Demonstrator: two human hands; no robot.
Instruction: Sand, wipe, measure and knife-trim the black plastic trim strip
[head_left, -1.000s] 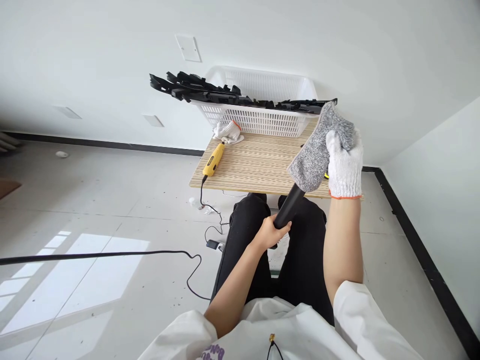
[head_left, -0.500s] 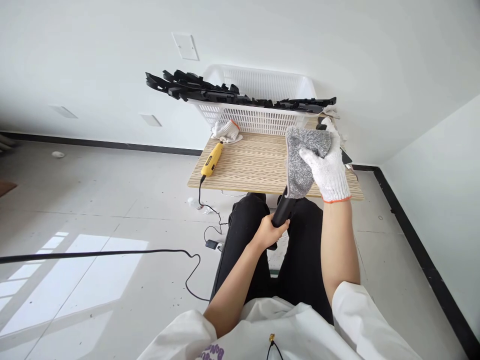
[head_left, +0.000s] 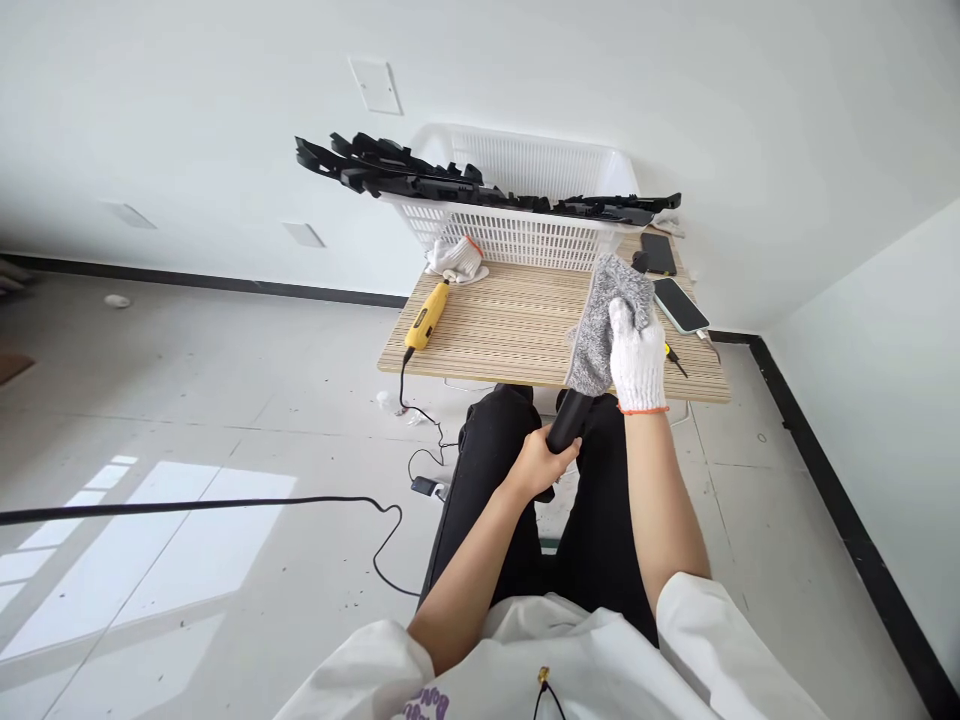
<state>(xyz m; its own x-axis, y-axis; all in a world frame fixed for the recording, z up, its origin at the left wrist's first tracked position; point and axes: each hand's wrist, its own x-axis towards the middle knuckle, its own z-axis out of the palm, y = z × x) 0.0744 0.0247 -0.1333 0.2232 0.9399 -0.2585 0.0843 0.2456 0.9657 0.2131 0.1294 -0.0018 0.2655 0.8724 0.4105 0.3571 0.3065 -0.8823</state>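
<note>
My bare left hand (head_left: 546,465) is closed round the lower end of a long black plastic part (head_left: 571,418), held slantwise above my lap. A grey cloth (head_left: 600,335) lies over the middle of the part and hides it. My right hand (head_left: 636,355), in a white knit glove with an orange hem, grips the cloth against the part, thumb on top. A dark tip of the part shows past the cloth's far edge.
On the wooden table (head_left: 517,320) lie a yellow corded power tool (head_left: 428,316), white gloves (head_left: 457,258), a phone (head_left: 680,304), a dark flat device (head_left: 658,254) and a small screwdriver-like tool (head_left: 675,357). Black plastic parts (head_left: 450,186) rest across a white basket (head_left: 517,240) by the wall.
My right hand has drawn in and left, and the cloth is now bunched more narrowly round the part. The phone and dark device have come into fuller view. My left hand stays put.
</note>
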